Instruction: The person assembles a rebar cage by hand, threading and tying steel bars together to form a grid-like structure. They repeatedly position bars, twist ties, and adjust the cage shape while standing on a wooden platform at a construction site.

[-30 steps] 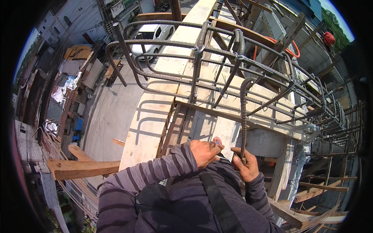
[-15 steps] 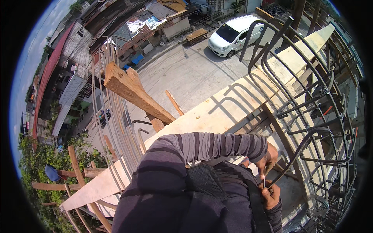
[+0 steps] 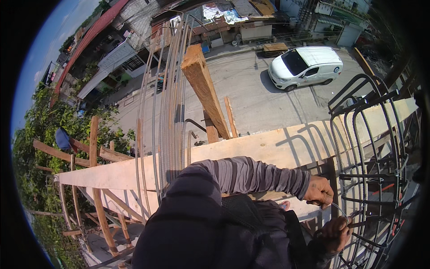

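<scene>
In front of the rebar cage [image 3: 368,179], on the right, both my hands work close together. My left hand [image 3: 319,192], with its striped grey sleeve stretched across from the left, has its fingers pinched on a thin tie wire [image 3: 341,209]. The wire curves down to my right hand [image 3: 335,234], whose fingers are curled at its lower end. Beside those fingers a dark bar runs off to the right into the cage. Shadow partly hides what else the right hand grips.
A pale plywood board [image 3: 251,150] crosses in front of me. Upright rebars [image 3: 172,103] and a rough timber post [image 3: 204,85] rise beyond it. Below lie a street and a white van [image 3: 307,67]. Wooden scaffold poles [image 3: 94,148] stand at left by leafy branches.
My view has turned, so the van and timber sit further right and lower in it. My hands have come up against the rebar cage, with the wire now curved between them.
</scene>
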Demonstrator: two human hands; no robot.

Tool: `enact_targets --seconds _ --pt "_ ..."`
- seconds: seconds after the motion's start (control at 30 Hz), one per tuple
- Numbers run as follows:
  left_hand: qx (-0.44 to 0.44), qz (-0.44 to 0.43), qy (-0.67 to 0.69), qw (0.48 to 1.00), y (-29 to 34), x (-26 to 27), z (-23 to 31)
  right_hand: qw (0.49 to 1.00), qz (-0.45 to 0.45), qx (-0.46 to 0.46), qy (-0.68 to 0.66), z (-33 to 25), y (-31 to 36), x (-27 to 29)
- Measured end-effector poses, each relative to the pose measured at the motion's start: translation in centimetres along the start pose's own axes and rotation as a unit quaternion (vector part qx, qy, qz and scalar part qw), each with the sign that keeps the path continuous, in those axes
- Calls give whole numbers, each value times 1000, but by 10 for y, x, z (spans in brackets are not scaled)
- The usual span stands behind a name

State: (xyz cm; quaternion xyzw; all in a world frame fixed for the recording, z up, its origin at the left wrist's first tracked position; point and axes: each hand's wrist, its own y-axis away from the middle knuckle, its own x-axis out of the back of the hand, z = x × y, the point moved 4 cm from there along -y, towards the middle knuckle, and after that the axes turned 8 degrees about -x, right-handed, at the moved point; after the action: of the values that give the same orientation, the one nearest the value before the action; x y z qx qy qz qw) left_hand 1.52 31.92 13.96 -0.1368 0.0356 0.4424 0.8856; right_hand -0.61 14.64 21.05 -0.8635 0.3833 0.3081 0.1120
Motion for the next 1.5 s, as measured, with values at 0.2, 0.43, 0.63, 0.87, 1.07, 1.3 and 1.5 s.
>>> enact_targets --seconds 0.2,0.43,0.63,0.87,1.07,1.3,1.5 --pt "-6 122 -65 990 4 2 23 916 306 57 253 -6 18 49" --pt "19 312 -125 942 -34 48 27 855 376 -5 356 11 118 81" --pt "139 212 -261 932 -130 60 32 878 349 -96 314 55 176 69" --pt "317 -4 -327 890 -167 59 68 789 404 -77 457 46 176 57" --pt "300 -153 -625 705 -205 51 96 781 395 -49 481 32 145 64" --pt "236 -141 -630 726 -200 63 84 851 263 -171 421 23 135 59" --pt "200 140 -273 931 -130 51 26 971 164 -175 24 19 137 56"
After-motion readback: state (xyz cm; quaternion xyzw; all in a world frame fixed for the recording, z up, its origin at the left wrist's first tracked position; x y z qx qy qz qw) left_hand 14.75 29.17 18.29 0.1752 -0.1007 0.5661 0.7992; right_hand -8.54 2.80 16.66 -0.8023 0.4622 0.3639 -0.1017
